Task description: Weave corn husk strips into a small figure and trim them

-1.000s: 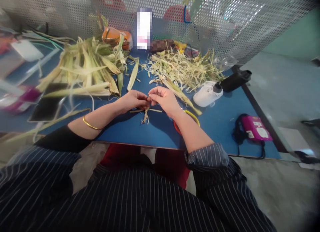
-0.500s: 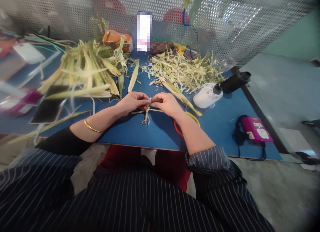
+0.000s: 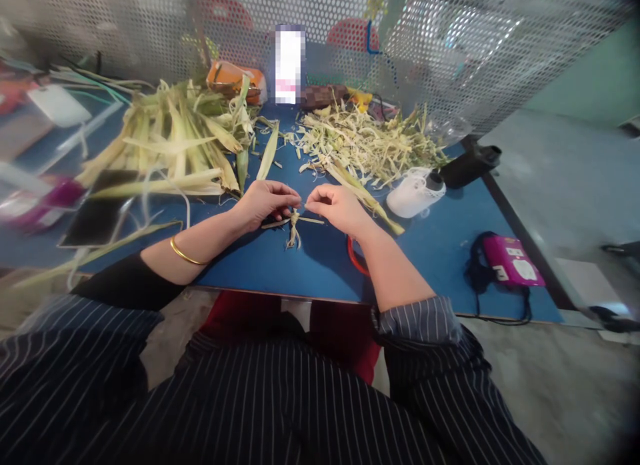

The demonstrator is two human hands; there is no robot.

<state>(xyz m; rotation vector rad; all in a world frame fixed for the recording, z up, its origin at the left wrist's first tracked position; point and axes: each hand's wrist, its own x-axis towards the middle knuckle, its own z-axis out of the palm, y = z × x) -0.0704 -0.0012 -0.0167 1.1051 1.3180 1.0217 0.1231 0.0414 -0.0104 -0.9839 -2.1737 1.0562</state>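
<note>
While the blue table (image 3: 440,251) carries a whole-husk pile (image 3: 170,138) and shredded heap (image 3: 365,141), the left hand (image 3: 265,203) and right hand (image 3: 337,207), both pinched closed, grip the partly tied husk knot (image 3: 294,226) between them; loose ends remain

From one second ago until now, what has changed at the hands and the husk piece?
The two hands have drawn a little apart: the left hand and the right hand touched at the fingertips before, and now a small gap shows, with something thin pinched between them above the knotted husk piece. Both keep their pinch. The husk piles, the white spool and the table stayed as they were.
</note>
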